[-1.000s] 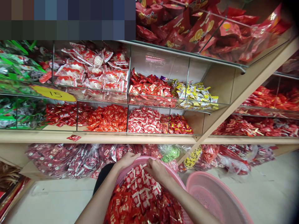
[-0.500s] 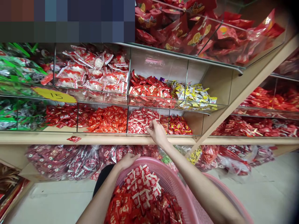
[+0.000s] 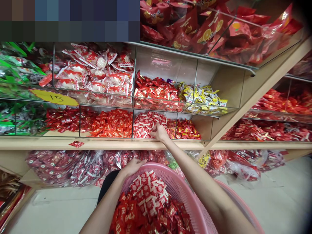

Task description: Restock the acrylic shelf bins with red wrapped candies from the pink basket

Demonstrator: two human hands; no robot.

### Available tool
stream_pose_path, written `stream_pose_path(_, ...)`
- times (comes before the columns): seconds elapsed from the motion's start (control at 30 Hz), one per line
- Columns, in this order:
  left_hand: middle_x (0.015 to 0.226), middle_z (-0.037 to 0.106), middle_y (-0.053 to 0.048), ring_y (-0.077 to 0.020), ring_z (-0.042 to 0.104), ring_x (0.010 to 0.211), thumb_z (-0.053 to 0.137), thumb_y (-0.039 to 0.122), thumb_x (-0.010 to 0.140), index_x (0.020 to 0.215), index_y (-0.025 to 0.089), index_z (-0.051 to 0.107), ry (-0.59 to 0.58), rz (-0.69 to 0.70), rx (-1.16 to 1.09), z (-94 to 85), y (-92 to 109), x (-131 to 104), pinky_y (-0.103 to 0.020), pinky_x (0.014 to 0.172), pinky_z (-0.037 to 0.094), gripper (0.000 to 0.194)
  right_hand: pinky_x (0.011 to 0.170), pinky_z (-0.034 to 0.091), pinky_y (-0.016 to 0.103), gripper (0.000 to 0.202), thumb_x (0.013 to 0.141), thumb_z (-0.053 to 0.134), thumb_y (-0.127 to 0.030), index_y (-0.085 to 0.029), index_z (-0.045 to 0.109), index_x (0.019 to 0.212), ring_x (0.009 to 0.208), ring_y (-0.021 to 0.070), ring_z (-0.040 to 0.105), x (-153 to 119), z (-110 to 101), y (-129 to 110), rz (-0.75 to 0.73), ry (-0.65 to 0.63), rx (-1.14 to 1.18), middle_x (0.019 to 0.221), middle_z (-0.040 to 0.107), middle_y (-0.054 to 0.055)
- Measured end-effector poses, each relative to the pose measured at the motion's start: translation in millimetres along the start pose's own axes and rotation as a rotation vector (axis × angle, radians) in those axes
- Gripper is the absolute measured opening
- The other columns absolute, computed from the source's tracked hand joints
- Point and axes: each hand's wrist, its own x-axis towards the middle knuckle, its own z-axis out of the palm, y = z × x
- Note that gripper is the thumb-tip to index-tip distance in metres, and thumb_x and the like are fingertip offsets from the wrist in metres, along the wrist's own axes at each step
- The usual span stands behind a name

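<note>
Red-and-white wrapped sweets [image 3: 148,123] are gripped by the curled fingers of the right hand [image 3: 159,132] at the front edge of the clear shelf bin [image 3: 156,139]; the left hand [image 3: 133,166] (fingers folded over) is clamped on the pink plastic basket's rim [image 3: 170,172], and loose sweets could be spilled over that low lip

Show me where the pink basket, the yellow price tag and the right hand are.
pink basket [image 3: 179,190], head view, bare inner wall near the far rim.
yellow price tag [image 3: 55,97], head view, middle, by the number 15.
right hand [image 3: 159,132], head view, back of the hand.
</note>
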Motion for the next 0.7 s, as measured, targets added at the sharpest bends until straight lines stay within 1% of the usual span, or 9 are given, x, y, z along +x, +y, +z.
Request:
stream_pose_path(0.13, 0.047, 0.043, 0.003, -0.0086, 0.032, 0.046, 0.047, 0.07, 0.06, 0.053, 0.014, 0.051, 0.011, 0.027, -0.025, 0.4, 2, -2, -0.023, 0.048, 0.02, 0.057, 0.058, 0.035, 0.02, 0.019, 0.06, 0.061, -0.025, -0.02, 0.05, 0.075, 0.067, 0.0114, 0.052, 0, 0, -2, 0.005, -0.002, -0.006, 0.074, 0.058, -0.001)
stream_pose_path(0.2, 0.047, 0.042, 0.003, -0.0086, 0.032, 0.045, 0.046, 0.071, 0.059, 0.053, 0.014, 0.051, 0.011, 0.019, -0.035, 0.8, 4, -4, -0.023, 0.048, 0.021, 0.058, 0.058, 0.036, 0.02, 0.019, 0.06, 0.06, -0.025, -0.02, 0.05, 0.076, 0.067, 0.0112, 0.052, 0, 0, -3, 0.007, -0.009, 0.01, 0.075, 0.059, -0.001)
stream_pose_path(0.37, 0.045, 0.036, 0.005, -0.0082, 0.029, 0.044, 0.043, 0.075, 0.058, 0.05, 0.016, 0.044, 0.003, 0.005, -0.039, 1.3, 9, -7, -0.023, 0.047, 0.02, 0.059, 0.057, 0.036, 0.021, 0.023, 0.059, 0.061, -0.026, -0.021, 0.051, 0.079, 0.065, 0.0113, 0.052, 1, 0, -4, 0.065, -0.035, -0.004, 0.076, 0.059, -0.002)
stream_pose_path(0.47, 0.045, 0.034, 0.005, -0.0079, 0.027, 0.044, 0.044, 0.074, 0.057, 0.05, 0.017, 0.043, 0.009, 0.014, -0.028, 1.7, 8, -6, -0.023, 0.047, 0.019, 0.058, 0.056, 0.036, 0.021, 0.024, 0.057, 0.062, -0.027, -0.021, 0.05, 0.077, 0.064, 0.0109, 0.052, 2, 4, -1, 0.049, -0.015, 0.039, 0.073, 0.058, -0.003)
stream_pose_path(0.53, 0.045, 0.034, 0.005, -0.0079, 0.027, 0.044, 0.045, 0.074, 0.057, 0.05, 0.016, 0.043, 0.019, 0.01, -0.026, 1.7, 6, -5, -0.023, 0.047, 0.019, 0.058, 0.057, 0.037, 0.021, 0.025, 0.056, 0.063, -0.028, -0.02, 0.048, 0.074, 0.063, 0.0105, 0.052, 3, 6, 1, 0.017, 0.001, 0.125, 0.07, 0.057, -0.003)
stream_pose_path(0.6, 0.045, 0.035, 0.005, -0.008, 0.028, 0.044, 0.044, 0.074, 0.058, 0.051, 0.016, 0.045, 0.024, 0.005, -0.026, 1.5, 6, -5, -0.023, 0.047, 0.019, 0.059, 0.056, 0.038, 0.021, 0.028, 0.054, 0.064, -0.029, -0.019, 0.045, 0.072, 0.06, 0.0098, 0.051, 2, 5, 2, -0.002, -0.001, 0.274, 0.066, 0.054, -0.004)
stream_pose_path(0.7, 0.045, 0.038, 0.004, -0.0085, 0.029, 0.045, 0.043, 0.073, 0.06, 0.053, 0.015, 0.05, 0.019, 0.002, -0.016, 0.9, 9, -7, -0.023, 0.048, 0.02, 0.059, 0.055, 0.04, 0.021, 0.035, 0.053, 0.067, -0.033, -0.019, 0.04, 0.07, 0.056, 0.0087, 0.048, -5, -10, 0, -0.004, -0.019, 0.545, 0.061, 0.05, -0.006)
